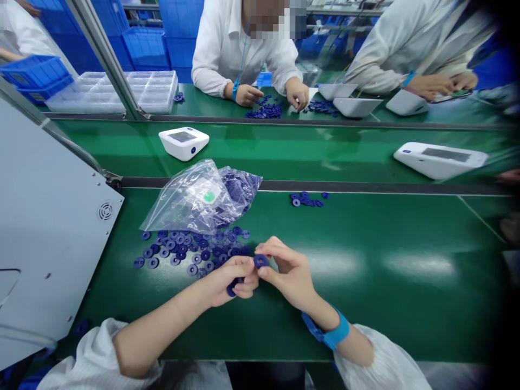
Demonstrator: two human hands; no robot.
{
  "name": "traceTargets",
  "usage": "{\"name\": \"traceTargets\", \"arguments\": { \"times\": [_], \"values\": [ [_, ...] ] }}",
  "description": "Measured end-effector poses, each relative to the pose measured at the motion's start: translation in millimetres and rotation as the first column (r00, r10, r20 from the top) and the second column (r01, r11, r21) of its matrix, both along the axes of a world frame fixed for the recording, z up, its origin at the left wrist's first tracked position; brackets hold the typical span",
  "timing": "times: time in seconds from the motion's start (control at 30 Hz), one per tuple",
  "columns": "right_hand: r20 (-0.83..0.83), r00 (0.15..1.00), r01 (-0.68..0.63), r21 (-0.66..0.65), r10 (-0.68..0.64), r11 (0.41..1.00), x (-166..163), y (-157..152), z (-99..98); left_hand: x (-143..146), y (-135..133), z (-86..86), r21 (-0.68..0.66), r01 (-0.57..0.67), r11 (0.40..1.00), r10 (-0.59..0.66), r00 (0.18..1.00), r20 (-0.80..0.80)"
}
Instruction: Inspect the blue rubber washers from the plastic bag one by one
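Note:
My left hand [231,279] and my right hand [286,271] meet over the green table [385,271], both pinched on one small blue ring [260,261] held between their fingertips. More blue rings show under the curled fingers of my left hand. A spread of loose blue rings [190,250] lies just behind and left of my hands. Behind that spread sits a clear plastic bag [199,197] holding more rings. A blue strap [331,331] circles my right wrist.
A small cluster of blue rings [306,200] lies further back. White devices [183,142] [439,159] sit on the middle belt. A grey metal panel [44,227] stands at left. Across the table, people in white coats handle blue parts [266,111]; clear trays [150,89] and blue crates [34,73] sit beyond.

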State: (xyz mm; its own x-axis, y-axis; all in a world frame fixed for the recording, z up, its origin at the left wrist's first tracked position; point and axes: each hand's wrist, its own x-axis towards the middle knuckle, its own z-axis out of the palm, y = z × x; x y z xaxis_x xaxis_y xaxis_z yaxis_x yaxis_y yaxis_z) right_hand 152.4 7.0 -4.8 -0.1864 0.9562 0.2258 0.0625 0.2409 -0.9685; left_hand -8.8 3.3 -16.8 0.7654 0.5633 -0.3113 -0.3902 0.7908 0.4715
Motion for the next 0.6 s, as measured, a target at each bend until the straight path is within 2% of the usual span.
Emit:
{"name": "traceTargets", "arguments": {
  "times": [0.07, 0.13, 0.27, 0.4, 0.5, 0.6],
  "values": [
    [0.029, 0.995, 0.099, -0.098, -0.097, 0.990, 1, 3, -4.0, 1, 0, -3.0, -0.030, 0.027, 0.999, -0.028, 0.999, -0.028],
    [0.053, 0.989, 0.143, -0.158, -0.136, 0.977, 2, 6, -8.5, 2, -1, -5.7, -0.053, 0.085, 0.995, -0.088, 0.995, -0.054],
    [0.104, 0.991, 0.107, -0.213, -0.086, 0.971, -1, 10, -15.4, 4, -1, -7.2, -0.097, 0.181, 0.979, -0.189, 0.979, -0.080],
    [0.135, 0.990, 0.006, -0.239, 0.027, 0.971, -3, 6, -15.4, 5, 0, -8.9, -0.117, 0.166, 0.979, -0.177, 0.980, -0.092],
    [0.184, 0.981, -0.029, -0.188, 0.064, 0.982, 0, 4, -11.6, 5, 1, -13.5, -0.161, 0.164, 0.973, -0.176, 0.982, -0.065],
    [0.233, 0.972, 0.017, -0.008, -0.015, 1.000, 4, 5, -6.2, 5, 2, -16.2, -0.250, 0.137, 0.959, -0.135, 0.991, 0.024]
  ]
}}
